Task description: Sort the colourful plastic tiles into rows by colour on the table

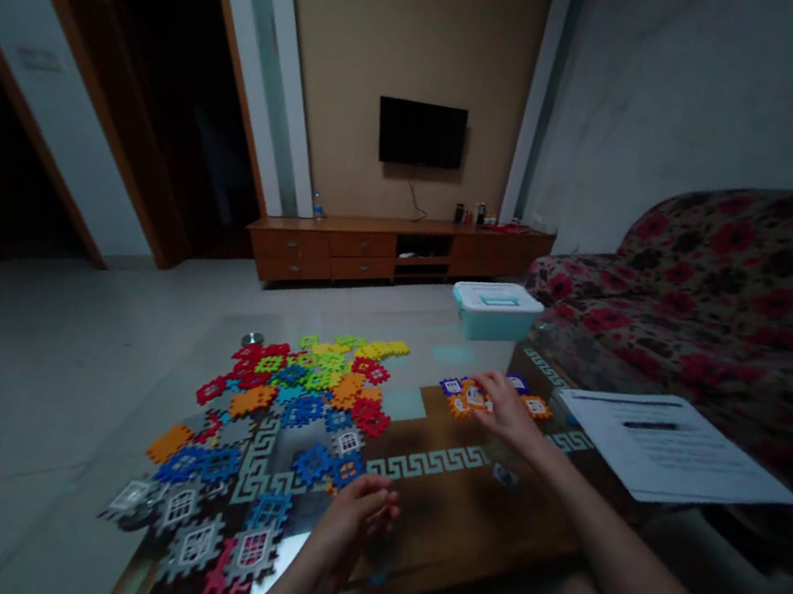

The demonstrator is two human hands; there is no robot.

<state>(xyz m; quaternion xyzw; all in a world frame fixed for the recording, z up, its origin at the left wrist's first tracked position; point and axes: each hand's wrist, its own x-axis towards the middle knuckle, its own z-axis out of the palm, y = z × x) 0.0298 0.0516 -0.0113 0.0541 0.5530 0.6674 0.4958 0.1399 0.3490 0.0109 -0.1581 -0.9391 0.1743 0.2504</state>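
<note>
My right hand point(503, 411) reaches across the glass-topped table, its fingers closed on an orange interlocking tile point(474, 397) in a small group of pieces. Purple tiles point(452, 387) and another orange tile point(536, 408) lie beside that hand. My left hand point(360, 514) hovers over the near part of the table, fingers loosely curled and a little apart, with nothing visible in them. Nearest to it are an orange tile point(347, 471) and a blue tile point(313, 464). Grey tiles point(195, 544) with white window inserts lie at the near left corner.
Many red, yellow, green and blue tiles point(312, 374) spread over the table's left half. A teal box with a white lid point(496, 314) stands at the far end. A printed sheet point(675, 450) lies at the right, by a flowered sofa point(733, 283). A round metal object point(252, 340) sits behind the tiles.
</note>
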